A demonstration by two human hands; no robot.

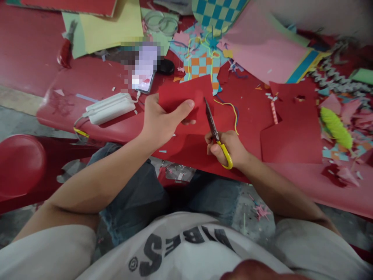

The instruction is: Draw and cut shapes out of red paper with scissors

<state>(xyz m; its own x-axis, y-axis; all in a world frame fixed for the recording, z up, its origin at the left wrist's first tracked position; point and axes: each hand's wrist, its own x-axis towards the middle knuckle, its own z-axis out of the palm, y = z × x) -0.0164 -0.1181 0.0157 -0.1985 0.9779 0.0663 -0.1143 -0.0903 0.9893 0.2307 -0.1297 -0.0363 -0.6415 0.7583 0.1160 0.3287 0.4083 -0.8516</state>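
Note:
A piece of red paper is pinched in my left hand, thumb on top and fingers underneath. My right hand is closed around the yellow handles of a pair of scissors. The dark blades point up and away from me, and their tip lies by the right part of the red paper. Whether the blades touch the paper I cannot tell. Larger red sheets lie on the red table to the right, one with a small hole near its top.
A white power bank with a cable and a phone lie at the left. Woven checkered paper, pink paper and yellow paper are further back. Bright green yarn and scraps lie right. A red stool stands left.

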